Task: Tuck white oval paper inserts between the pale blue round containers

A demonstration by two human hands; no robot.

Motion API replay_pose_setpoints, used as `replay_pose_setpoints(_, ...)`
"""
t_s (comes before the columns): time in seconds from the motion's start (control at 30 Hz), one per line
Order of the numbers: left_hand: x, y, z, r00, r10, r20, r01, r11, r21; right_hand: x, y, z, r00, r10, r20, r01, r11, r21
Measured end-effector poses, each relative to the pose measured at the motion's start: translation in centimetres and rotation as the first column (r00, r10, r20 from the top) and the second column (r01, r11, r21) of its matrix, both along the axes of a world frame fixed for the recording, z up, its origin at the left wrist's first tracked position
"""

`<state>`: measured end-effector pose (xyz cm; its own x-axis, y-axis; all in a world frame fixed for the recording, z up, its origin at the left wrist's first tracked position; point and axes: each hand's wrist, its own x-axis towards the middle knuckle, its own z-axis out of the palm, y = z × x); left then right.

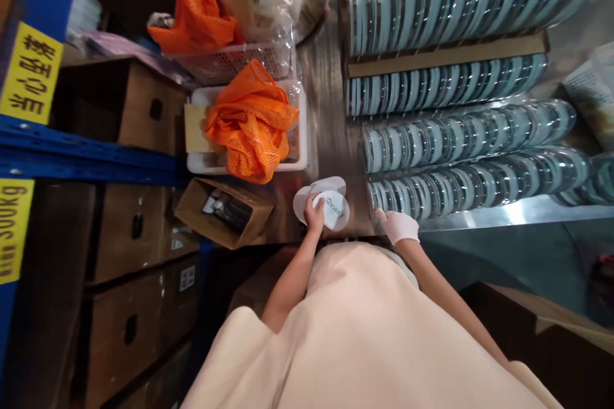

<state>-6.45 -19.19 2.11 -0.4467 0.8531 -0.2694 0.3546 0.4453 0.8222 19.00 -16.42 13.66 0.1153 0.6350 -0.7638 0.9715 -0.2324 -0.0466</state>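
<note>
My bare left hand (314,214) grips a round white disc with printed lettering (334,209) at the near edge of a steel table (326,121); more white round pieces (320,188) lie under and behind it. My right hand (399,225), in a white glove, rests closed at the near end of a row of clear round lidded containers (474,188). What the glove grasps is not clear. Several similar rows of containers (451,13) lie further back.
A white basket (199,166) with orange mesh bags (252,121) sits left of my hands, another basket (225,64) and plastic bags behind it. An open cardboard box (225,211) lies at the table's left corner. Blue shelving (71,153) with cartons stands on the left.
</note>
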Motion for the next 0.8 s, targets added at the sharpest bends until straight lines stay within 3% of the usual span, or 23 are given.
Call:
replay_pose_setpoints(0.17,-0.3,-0.9,-1.1,0.973,-0.065,-0.221,0.061,0.998,-0.027,0.8,-1.4,-0.6,0.999,-0.03,-0.029,0.031,0.999,0.02)
replay_pose_setpoints(0.3,0.1,-1.0,-1.7,0.932,-0.057,-0.359,0.029,0.996,-0.082,2.5,-2.5,0.5,0.989,-0.122,-0.086,0.121,0.992,-0.027)
replay_pose_setpoints(0.4,0.8,-1.4,-1.1,0.906,-0.064,-0.418,0.019,0.994,-0.11,5.1,-3.9,1.7,0.963,-0.231,-0.142,0.231,0.973,-0.014)
replay_pose_setpoints(0.47,1.4,-1.7,-0.2,0.899,-0.033,-0.436,0.011,0.999,-0.053,7.5,-5.3,2.1,0.937,-0.309,-0.161,0.322,0.945,0.056)
replay_pose_setpoints(0.53,2.5,-2.0,0.8,0.902,-0.032,-0.431,0.061,0.997,0.054,10.5,-7.1,1.9,0.883,-0.426,-0.199,0.454,0.882,0.125)
replay_pose_setpoints(0.63,5.4,-2.3,1.6,0.928,-0.202,-0.312,0.26,0.953,0.154,16.1,-9.6,0.8,0.715,-0.621,-0.321,0.691,0.697,0.192)
replay_pose_setpoints(0.73,9.6,-2.3,1.1,0.922,-0.37,-0.113,0.379,0.923,0.072,23.2,-10.5,-0.9,0.614,-0.673,-0.412,0.789,0.505,0.35)
replay_pose_setpoints(0.8,12.3,-1.9,0.2,0.942,-0.333,0.027,0.334,0.942,-0.033,29.2,-9.6,-2.2,0.628,-0.652,-0.424,0.765,0.419,0.489)
